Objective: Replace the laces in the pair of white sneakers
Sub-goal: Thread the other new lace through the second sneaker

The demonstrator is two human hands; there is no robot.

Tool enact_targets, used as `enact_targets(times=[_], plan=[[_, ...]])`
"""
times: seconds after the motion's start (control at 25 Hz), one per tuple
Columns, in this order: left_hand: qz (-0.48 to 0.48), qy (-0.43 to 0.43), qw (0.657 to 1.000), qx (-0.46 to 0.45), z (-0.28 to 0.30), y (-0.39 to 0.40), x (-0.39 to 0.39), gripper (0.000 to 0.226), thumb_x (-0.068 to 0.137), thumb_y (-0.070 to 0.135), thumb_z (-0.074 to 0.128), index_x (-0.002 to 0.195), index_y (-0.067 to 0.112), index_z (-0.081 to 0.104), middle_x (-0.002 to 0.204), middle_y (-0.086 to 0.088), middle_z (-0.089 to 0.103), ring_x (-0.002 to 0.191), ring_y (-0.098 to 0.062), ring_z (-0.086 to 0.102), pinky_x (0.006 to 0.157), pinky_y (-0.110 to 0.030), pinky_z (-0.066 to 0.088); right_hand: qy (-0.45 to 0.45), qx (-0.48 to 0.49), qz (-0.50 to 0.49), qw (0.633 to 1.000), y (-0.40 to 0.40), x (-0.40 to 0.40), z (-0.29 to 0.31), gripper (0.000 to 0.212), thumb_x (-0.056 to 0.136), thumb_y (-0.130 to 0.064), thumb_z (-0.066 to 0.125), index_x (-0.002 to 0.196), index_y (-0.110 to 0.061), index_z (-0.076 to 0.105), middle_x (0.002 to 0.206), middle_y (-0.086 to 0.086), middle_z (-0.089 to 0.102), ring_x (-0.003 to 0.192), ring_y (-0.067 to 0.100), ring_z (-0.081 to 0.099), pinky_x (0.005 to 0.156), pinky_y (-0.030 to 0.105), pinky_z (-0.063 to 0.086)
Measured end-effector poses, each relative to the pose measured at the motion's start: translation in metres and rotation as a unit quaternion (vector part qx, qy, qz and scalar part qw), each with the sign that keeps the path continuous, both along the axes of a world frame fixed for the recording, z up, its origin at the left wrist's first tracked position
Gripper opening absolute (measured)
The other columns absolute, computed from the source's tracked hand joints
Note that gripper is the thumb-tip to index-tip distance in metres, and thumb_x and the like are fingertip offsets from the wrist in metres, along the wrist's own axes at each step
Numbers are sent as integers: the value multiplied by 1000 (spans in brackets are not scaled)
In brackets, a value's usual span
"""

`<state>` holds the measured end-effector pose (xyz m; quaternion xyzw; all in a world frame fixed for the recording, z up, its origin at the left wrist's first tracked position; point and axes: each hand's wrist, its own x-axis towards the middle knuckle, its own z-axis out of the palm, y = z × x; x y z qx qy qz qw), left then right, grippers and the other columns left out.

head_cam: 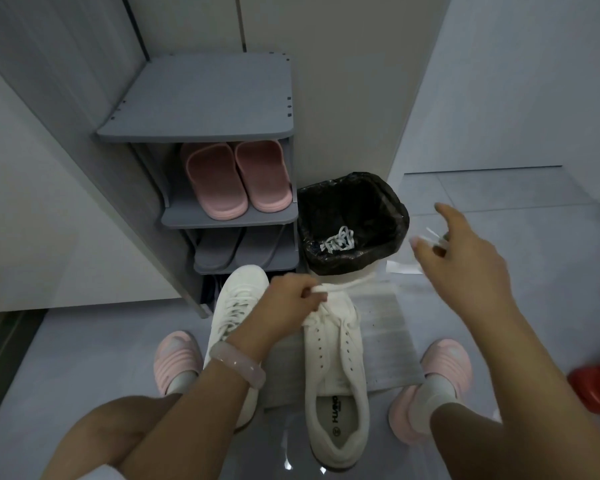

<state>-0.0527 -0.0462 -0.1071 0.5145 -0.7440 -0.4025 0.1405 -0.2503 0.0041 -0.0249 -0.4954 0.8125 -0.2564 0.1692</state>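
Left hand reaches forward, fingers curled, pinching; bracelet on wrist. Right hand raised, forefinger extended, thumb and finger pinching.

Laced white sneaker beside unlaced white sneaker, toes forward.

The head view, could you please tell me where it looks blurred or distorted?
Head view: the right hand is motion-blurred, as is the lace it holds; the left hand is sharper; wide-angle bending curves the shoe rack; small glare spots lie on the floor.
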Motion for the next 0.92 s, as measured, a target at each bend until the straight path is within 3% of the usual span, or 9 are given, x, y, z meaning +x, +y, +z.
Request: enact_targets(times=[0.04,0.08,0.24,0.36,0.48,0.56,0.68,0.8,0.92], plan=[[7,0,1000,-28,4,-2,2,13,87,13,59,87,3,67,61,8,53,56,-2,47,58,-16,36,105,60,28,992,0,-1,-6,47,92,-36,51,136,-29,39,94,1,62,93,25,57,76,31,41],[7,2,999,-48,9,-3,3,11,86,11,59,89,6,68,64,6,55,57,-3,47,56,-13,35,143,115,81,980,0,3,-16,48,91,-38,52,136,-31,39,103,3,64,99,26,58,78,32,41],[-56,22,994,-89,20,6,1,19,83,1,58,94,8,71,81,1,64,64,0,49,63,-1,34,-54,165,281,944,4,47,-76,44,88,-27,60,131,-28,49,104,-3,63,95,15,58,77,24,42],[-80,47,991,-101,20,14,-1,22,82,0,57,97,9,70,91,0,68,78,-3,54,69,-1,36,-115,150,258,948,2,60,-110,22,92,-23,57,106,-9,63,90,-2,60,84,15,57,72,24,41],[-17,1,999,-39,8,12,9,22,86,14,62,108,11,58,95,0,64,88,-13,59,77,-20,45,-115,116,198,967,-3,56,-123,28,97,-18,44,94,2,64,93,14,67,87,29,61,77,34,48],[-97,-99,990,-23,-6,14,14,28,87,20,62,113,11,59,109,-3,64,102,-17,58,84,-23,42,-120,101,192,969,-4,58,-124,33,99,-19,40,98,4,63,97,19,66,90,31,61,81,36,48],[-237,-106,965,-36,-27,35,10,40,88,21,54,128,20,55,136,2,50,121,-16,48,95,-27,42,-104,96,179,974,-3,61,-124,35,100,-23,36,108,2,60,103,21,64,96,33,59,82,34,44],[-277,-121,949,-89,-48,49,6,58,83,36,24,127,15,56,140,-1,46,124,-25,44,97,-41,44,-101,81,173,976,0,62,-127,35,100,-24,36,114,-1,58,107,19,64,98,32,58,83,32,43],[-248,-131,951,-129,-58,55,8,60,84,36,20,125,12,57,135,-6,52,121,-31,46,93,-39,46,-79,75,178,978,0,69,-124,35,100,-25,37,107,-1,60,99,18,65,91,30,60,79,31,44]])
